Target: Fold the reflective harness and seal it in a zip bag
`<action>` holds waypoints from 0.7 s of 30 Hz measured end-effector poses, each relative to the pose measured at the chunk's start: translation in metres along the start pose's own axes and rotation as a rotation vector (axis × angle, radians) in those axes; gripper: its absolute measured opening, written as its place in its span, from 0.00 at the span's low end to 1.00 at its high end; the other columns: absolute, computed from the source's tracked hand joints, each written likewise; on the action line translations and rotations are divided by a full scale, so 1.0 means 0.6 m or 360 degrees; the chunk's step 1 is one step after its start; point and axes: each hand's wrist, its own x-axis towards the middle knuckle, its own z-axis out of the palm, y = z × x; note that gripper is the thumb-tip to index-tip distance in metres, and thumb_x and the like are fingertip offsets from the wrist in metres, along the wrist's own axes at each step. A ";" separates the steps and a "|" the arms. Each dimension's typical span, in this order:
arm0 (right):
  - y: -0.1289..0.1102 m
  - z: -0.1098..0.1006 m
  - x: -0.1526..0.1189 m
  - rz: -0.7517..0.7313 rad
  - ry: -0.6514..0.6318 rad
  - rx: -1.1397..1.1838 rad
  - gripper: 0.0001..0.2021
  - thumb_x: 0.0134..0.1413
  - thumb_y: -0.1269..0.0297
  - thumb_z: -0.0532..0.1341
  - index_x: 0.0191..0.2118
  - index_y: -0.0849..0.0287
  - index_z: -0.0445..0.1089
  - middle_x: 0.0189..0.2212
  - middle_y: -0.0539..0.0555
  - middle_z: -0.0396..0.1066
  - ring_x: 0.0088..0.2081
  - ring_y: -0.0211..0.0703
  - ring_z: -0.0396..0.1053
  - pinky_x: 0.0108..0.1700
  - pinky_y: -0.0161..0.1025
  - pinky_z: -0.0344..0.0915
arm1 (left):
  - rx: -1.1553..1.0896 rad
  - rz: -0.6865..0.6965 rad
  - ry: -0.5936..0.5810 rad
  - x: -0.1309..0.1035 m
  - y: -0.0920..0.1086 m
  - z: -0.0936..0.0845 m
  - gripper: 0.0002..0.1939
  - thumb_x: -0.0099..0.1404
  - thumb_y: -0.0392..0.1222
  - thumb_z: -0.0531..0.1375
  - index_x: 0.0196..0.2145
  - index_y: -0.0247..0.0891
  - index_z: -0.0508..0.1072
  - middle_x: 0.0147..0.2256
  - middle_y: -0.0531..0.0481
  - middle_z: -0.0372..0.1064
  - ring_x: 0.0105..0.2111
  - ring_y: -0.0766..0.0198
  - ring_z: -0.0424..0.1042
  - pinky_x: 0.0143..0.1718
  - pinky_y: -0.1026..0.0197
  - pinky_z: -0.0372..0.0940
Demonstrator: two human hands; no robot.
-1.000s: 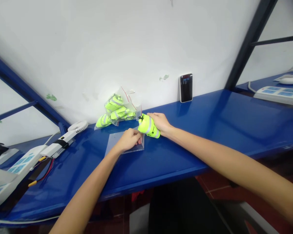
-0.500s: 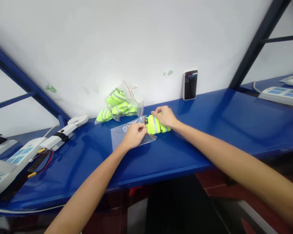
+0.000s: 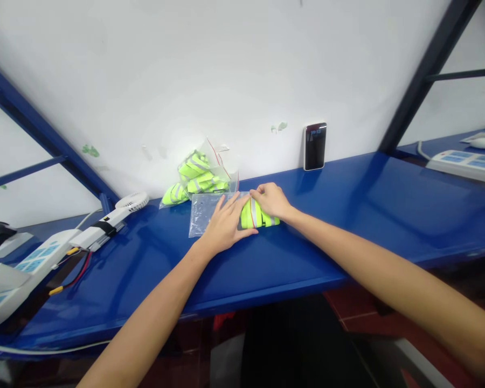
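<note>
A folded bundle of neon-yellow reflective straps [image 3: 271,221], with grey bands and black trim, lies on the table. Its left end is inside a clear zip bag [image 3: 200,214], whose red seal line crosses the bundle. My left hand [image 3: 225,222] lies over the bag and the bundle's left end, fingers spread and thumb along the near side. With bent fingers, my right hand [image 3: 272,200] pinches the bag's far mouth corner above the bundle. Its palm hides part of the straps.
Similar bagged neon bundles [image 3: 200,175] are heaped against the wall. A phone-like device [image 3: 314,146] leans there too. On the left of the blue table [image 3: 145,285] are a small white fan [image 3: 132,201], power strips [image 3: 44,253] and wires with yellow connectors [image 3: 56,290].
My left hand has gone from a pinch to spread fingers over the bag. The bag's mouth has moved right, onto the bundle. My right hand now pinches the bag's edge.
</note>
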 end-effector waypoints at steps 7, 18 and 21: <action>-0.005 0.006 -0.007 -0.0187 -0.0063 0.0112 0.16 0.62 0.58 0.54 0.24 0.57 0.62 0.25 0.52 0.69 0.29 0.40 0.64 0.34 0.35 0.55 | 0.0153 -0.0182 -0.0008 0.000 0.006 0.003 0.53 0.55 0.73 0.57 0.68 0.39 0.51 0.68 0.36 0.50 0.69 0.40 0.41 0.67 0.34 0.29; -0.008 0.027 -0.014 0.0251 -0.0184 0.0940 0.16 0.57 0.55 0.55 0.24 0.59 0.67 0.25 0.54 0.71 0.30 0.45 0.68 0.35 0.39 0.61 | -0.0090 -0.0234 -0.0199 0.009 0.012 -0.005 0.46 0.60 0.69 0.56 0.67 0.41 0.51 0.65 0.38 0.56 0.64 0.44 0.56 0.66 0.34 0.37; -0.005 0.021 -0.017 0.0445 -0.0599 0.1449 0.07 0.47 0.67 0.56 0.24 0.60 0.68 0.23 0.53 0.70 0.26 0.43 0.66 0.31 0.39 0.63 | -0.0135 -0.0325 -0.0279 0.007 0.005 -0.012 0.45 0.60 0.69 0.56 0.66 0.42 0.52 0.64 0.39 0.58 0.63 0.44 0.58 0.65 0.35 0.41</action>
